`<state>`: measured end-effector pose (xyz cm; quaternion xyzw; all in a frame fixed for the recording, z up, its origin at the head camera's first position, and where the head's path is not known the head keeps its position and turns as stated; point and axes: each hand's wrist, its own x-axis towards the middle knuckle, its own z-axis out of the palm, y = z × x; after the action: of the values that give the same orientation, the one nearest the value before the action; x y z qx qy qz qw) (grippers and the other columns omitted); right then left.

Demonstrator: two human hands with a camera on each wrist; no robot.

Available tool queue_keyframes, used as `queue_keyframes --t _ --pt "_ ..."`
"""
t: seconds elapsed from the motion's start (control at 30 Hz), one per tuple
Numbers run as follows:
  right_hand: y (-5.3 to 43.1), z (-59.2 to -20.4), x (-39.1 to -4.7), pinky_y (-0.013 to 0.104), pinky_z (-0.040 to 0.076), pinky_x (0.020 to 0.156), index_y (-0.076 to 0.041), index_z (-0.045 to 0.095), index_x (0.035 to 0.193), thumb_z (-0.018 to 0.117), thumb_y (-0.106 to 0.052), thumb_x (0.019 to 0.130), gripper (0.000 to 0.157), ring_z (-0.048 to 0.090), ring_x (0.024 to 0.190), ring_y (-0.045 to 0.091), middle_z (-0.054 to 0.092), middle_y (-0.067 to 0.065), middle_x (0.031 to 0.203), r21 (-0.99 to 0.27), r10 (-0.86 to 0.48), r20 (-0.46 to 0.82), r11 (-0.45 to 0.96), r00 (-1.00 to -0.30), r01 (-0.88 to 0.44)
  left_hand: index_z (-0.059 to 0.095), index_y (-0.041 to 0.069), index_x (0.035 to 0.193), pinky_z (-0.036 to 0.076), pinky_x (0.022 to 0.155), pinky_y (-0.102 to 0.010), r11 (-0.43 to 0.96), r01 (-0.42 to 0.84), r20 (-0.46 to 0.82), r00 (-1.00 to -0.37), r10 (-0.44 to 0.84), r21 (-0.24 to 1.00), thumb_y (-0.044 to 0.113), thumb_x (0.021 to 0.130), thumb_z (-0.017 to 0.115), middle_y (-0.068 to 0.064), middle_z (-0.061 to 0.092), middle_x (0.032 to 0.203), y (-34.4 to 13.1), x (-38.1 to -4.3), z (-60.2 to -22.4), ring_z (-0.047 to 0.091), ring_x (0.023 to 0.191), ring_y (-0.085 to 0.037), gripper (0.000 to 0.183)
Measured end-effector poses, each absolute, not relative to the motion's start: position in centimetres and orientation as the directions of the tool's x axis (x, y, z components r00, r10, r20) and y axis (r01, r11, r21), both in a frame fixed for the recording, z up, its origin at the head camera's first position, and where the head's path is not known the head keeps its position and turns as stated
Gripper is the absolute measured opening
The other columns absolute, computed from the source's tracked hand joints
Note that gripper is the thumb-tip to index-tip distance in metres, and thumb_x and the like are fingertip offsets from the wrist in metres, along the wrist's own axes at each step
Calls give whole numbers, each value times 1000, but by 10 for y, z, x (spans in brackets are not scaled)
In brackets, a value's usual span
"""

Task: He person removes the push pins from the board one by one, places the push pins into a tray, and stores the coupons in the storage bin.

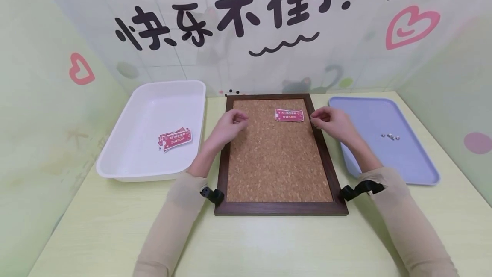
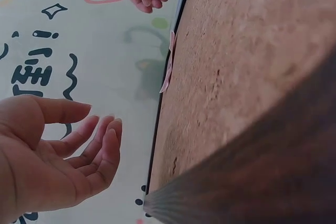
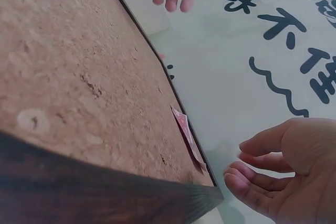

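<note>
A red and white paper coupon [image 1: 289,115] lies on the upper right of a cork board [image 1: 276,161] in a dark wooden frame. In the right wrist view the coupon [image 3: 188,139] bows up from the cork. My left hand [image 1: 230,126] hovers over the board's left frame side, fingers loosely bent; in the left wrist view the hand [image 2: 63,156] shows nothing between thumb and fingers. Beside the coupon, my right hand [image 1: 334,122] is over the right frame side. Its thumb and fingertips are close together in the right wrist view, with nothing visible between them.
At the left stands a deep white tray [image 1: 153,97] with a small pile of similar coupons [image 1: 176,139]. A shallow blue tray [image 1: 403,161] on the right holds several small shiny metal pieces [image 1: 391,137]. A wall with printed characters rises behind the board.
</note>
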<state>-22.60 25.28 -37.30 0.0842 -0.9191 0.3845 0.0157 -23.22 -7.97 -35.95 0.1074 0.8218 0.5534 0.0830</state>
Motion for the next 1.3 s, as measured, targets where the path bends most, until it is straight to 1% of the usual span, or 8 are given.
queue_keyframes --t 0.07,0.17,0.43,0.53,0.73,0.83,1.03,1.3 --pt "249 -374 -230 26 50 72 4 65 115 63 -17 100 27 65 90 26 69 21 103 -702 -143 93 692 -985 -166 60 -6 124 52 92 -45 366 66 -37 -963 269 928 5 100 59 -17 62 116 -75 -236 -361 59 105 -28 26" --pt "243 -374 -238 28 48 73 4 65 114 64 -18 99 26 64 94 30 69 22 104 -695 -141 96 699 -985 -168 60 -4 124 53 90 -42 385 48 -60 -962 266 922 6 100 59 -17 62 117 -68 -241 -364 59 105 -27 26" --pt "230 -372 -254 40 50 79 5 66 114 64 -15 99 25 65 100 35 69 24 109 -671 -153 89 721 -984 -173 61 -5 120 50 72 -30 406 30 -93 -956 279 913 4 99 58 -17 64 108 -50 -253 -373 63 96 -31 24" --pt "225 -371 -262 38 50 78 5 67 114 63 -14 98 25 65 98 33 69 24 108 -657 -160 80 734 -984 -173 60 -5 120 49 71 -30 396 3 -117 -953 278 918 5 99 57 -16 64 103 -46 -257 -376 63 92 -30 23" --pt "216 -377 -277 31 47 71 7 67 112 62 -10 96 24 63 93 32 69 25 107 -630 -169 63 757 -984 -171 61 -8 122 56 78 -36 371 -58 -169 -947 275 927 1 98 58 -18 65 101 -36 -262 -379 65 88 -27 26" --pt "211 -383 -284 30 47 69 8 67 110 63 -9 96 22 64 92 33 69 26 105 -609 -190 63 771 -980 -188 60 -9 124 57 78 -34 373 -64 -177 -944 277 926 3 100 57 -21 66 104 -30 -264 -381 66 90 -28 27" --pt "206 -391 -293 35 48 74 9 67 108 61 -7 94 22 64 92 34 69 26 104 -590 -187 59 786 -981 -185 59 -11 122 56 78 -31 341 -79 -183 -941 285 937 3 100 56 -15 62 98 -20 -271 -386 63 85 -22 26" --pt "206 -395 -300 30 47 72 7 70 105 61 -9 92 22 64 88 30 71 22 98 -601 -160 55 783 -986 -160 60 -8 124 56 76 -29 337 -104 -201 -942 270 936 6 102 56 -16 64 102 -10 -279 -389 63 85 -21 26"
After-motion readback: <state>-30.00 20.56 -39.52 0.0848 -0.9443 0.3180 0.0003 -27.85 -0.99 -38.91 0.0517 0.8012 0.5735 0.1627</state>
